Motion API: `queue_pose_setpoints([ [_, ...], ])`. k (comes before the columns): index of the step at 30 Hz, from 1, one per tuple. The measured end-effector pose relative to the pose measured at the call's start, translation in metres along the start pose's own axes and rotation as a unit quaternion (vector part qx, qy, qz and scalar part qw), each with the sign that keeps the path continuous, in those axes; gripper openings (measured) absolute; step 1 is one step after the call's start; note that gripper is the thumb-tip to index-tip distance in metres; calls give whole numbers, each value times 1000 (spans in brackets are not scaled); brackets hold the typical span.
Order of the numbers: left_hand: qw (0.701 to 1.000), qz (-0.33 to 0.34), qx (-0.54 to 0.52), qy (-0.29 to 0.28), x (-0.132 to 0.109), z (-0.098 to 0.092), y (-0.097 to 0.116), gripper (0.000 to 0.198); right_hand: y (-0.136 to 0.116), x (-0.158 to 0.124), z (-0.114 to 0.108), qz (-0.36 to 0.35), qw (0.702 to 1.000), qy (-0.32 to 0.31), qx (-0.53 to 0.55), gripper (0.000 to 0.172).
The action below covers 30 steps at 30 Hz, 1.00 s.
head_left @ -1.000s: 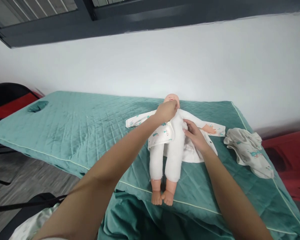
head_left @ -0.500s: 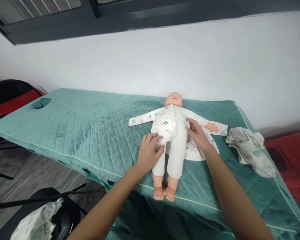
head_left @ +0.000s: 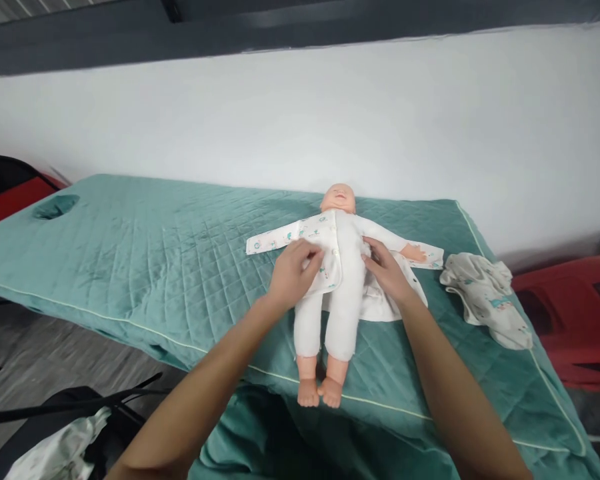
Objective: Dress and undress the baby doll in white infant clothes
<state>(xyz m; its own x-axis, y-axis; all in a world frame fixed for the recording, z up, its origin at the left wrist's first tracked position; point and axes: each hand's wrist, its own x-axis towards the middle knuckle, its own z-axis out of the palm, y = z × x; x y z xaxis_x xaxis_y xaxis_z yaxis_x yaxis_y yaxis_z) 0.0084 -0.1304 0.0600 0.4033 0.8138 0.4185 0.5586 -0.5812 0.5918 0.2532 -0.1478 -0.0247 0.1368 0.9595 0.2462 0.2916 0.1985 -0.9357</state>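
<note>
A baby doll with a white cloth body lies on its back, feet toward me. It wears a white printed baby shirt with both sleeves on its arms. One front panel covers the chest on the left; the other lies spread out beside the body on the right. Over the covering panel, my left hand is closed, with thumb and fingertips close together on the cloth. At the doll's side on the right, my right hand touches the body, thumb and forefinger apart; its other fingers are partly hidden.
The doll is on a green quilted bed against a white wall. A crumpled printed garment lies on the right. A red plastic stool stands beyond that edge. More printed cloth hangs on a black chair at lower left.
My left hand has moved up from the hem to the middle of the shirt panel, which now lies flatter and lower. My right hand stays at the doll's side. The view has shifted slightly.
</note>
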Motion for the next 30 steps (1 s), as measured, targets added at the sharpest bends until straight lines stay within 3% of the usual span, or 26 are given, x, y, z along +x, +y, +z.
queue_pose_setpoints([
  [3,998,56,29,-30,57,19,26,22,-8,-1,-2,-14,999,-12,-29,55],
  [6,976,139,93,-136,102,56,58,25,-14,-4,-2,-33,997,-42,-64,57],
  [9,916,211,200,-274,127,100,81,32,-16,-8,0,-26,992,-84,-85,62],
  [11,874,210,254,-357,135,125,89,38,-17,-10,1,-25,989,-108,-95,61],
  [13,848,189,286,-403,139,143,93,40,-19,-11,-2,-25,987,-125,-99,60],
  [17,844,168,305,-408,146,154,92,42,-34,-15,-18,10,984,-144,-100,58],
  [21,855,185,291,-388,157,149,85,48,-50,-20,-44,2,987,-136,-90,39],
  [25,873,213,281,-337,161,144,75,50,-35,-14,-68,55,980,-18,-191,28],
  [27,881,225,266,-321,159,143,69,45,-18,-7,-72,100,954,53,-279,28],
  [30,891,230,239,-310,155,142,62,40,4,2,-67,149,916,108,-357,30],
])
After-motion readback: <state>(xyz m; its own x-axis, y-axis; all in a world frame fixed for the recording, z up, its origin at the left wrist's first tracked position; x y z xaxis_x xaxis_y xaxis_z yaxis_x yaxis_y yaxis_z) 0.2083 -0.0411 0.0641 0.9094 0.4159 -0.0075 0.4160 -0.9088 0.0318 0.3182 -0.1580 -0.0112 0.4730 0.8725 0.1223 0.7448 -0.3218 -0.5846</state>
